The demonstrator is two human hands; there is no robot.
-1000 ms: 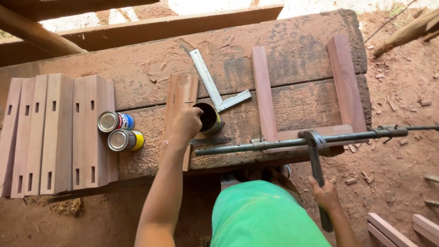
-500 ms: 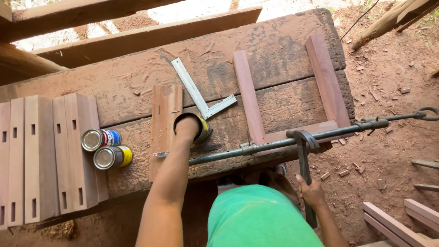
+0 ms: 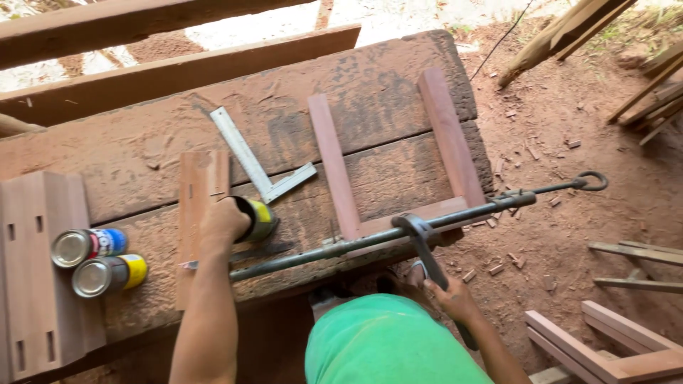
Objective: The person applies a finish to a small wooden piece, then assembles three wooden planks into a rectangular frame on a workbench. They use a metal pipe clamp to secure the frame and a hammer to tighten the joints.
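Since half a second back, I see the left hand (image 3: 224, 222) has drawn the can (image 3: 257, 219) nearer the bench's front edge, past the foot of the steel square (image 3: 257, 166), and the view has swung so the whole workbench (image 3: 142, 160) sits lower. That left hand is wrapped tight around the can now: a short round tin lying on its side, dark at the open mouth, with a yellow band and greenish body showing past the fingers. It rests on the dusty plank beside a reddish slotted board (image 3: 198, 206) and just above the long metal bar clamp (image 3: 420, 227). My right hand (image 3: 452, 299) is down below the bench, closed on the clamp's dark handle (image 3: 427, 249). Two more cans (image 3: 99, 262) lie together at the far left, well apart, and a three-sided wooden frame (image 3: 388, 163) lies on the bench, its near rail up against the clamp bar.
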